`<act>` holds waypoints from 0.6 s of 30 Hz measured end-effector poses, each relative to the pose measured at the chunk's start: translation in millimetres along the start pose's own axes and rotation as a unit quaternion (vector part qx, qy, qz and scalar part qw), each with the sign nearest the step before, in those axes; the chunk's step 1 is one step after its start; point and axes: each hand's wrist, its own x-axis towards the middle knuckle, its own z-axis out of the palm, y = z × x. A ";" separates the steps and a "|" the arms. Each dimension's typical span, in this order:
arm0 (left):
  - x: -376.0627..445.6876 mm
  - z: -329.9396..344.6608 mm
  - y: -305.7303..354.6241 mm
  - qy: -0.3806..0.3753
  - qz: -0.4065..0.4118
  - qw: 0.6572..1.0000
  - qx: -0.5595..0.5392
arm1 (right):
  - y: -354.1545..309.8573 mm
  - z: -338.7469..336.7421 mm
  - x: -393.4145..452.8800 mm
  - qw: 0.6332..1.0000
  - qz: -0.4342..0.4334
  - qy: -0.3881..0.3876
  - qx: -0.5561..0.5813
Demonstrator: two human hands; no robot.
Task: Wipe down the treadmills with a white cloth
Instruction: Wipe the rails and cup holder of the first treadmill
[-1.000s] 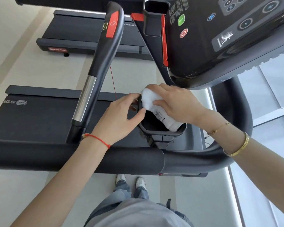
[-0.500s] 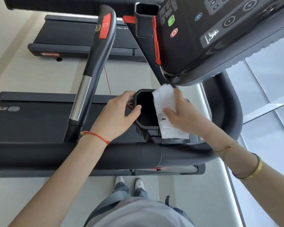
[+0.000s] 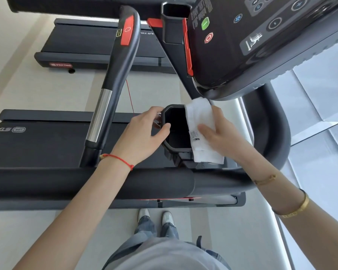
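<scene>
A black treadmill stands before me, its padded front bar (image 3: 86, 182) crossing the view low down. A black cup holder (image 3: 177, 131) juts out under the console (image 3: 261, 41). My left hand (image 3: 142, 137) grips the holder's left rim, thumb hooked over the edge. The white cloth (image 3: 200, 121) hangs folded over the holder's right rim. My right hand (image 3: 220, 133) holds the cloth against that rim, thumb on top of it.
A side handrail (image 3: 113, 84) with a chrome section and red button rises left of the holder. The belt deck (image 3: 37, 143) lies below it. A second treadmill (image 3: 90, 47) stands further back. A window sill and glass run along the right.
My right hand pulled the cloth up out of the cup holder and laid it over the right rim. The left hand kept its grip on the left rim.
</scene>
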 end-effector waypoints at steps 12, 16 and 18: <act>-2.1 -2.8 -0.2 0.011 -0.008 1.000 -0.011 | 7.0 -18.5 -46.5 0.983 -0.158 0.063 -0.069; -2.4 -3.9 1.4 0.022 -0.013 1.000 -0.016 | 6.0 -29.2 -53.5 0.962 -0.233 0.004 -0.140; -2.3 -3.7 1.8 0.016 -0.014 1.000 -0.019 | 4.8 -33.9 -51.1 0.954 -0.265 -0.001 -0.138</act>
